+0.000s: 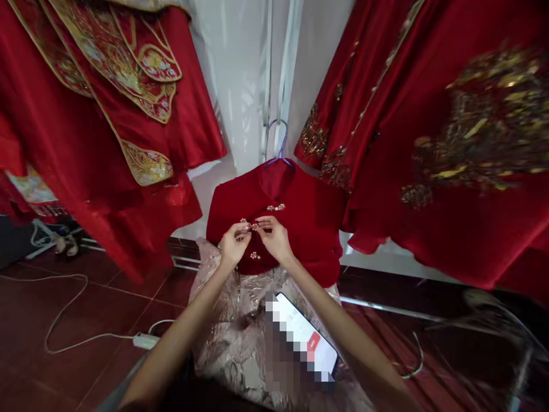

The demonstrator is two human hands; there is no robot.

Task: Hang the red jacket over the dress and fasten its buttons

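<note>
A short red velvet jacket (309,220) hangs on a hanger (278,140) in front of me, over a pale pink-gold brocade skirt (235,337). Pearl-like fasteners run down its front; one clasp (275,207) sits near the collar and another (255,255) lower down. My left hand (234,243) and my right hand (274,237) meet at the middle fastener (253,226), fingers of both pinched on it. A phone (306,340) with a lit screen shows below my forearms, near my chest.
Red embroidered gowns hang at the left (107,131) and at the right (450,160), close to the jacket. A white wall (240,86) is behind. A white cable with a power strip (146,341) lies on the dark red tiled floor (64,366).
</note>
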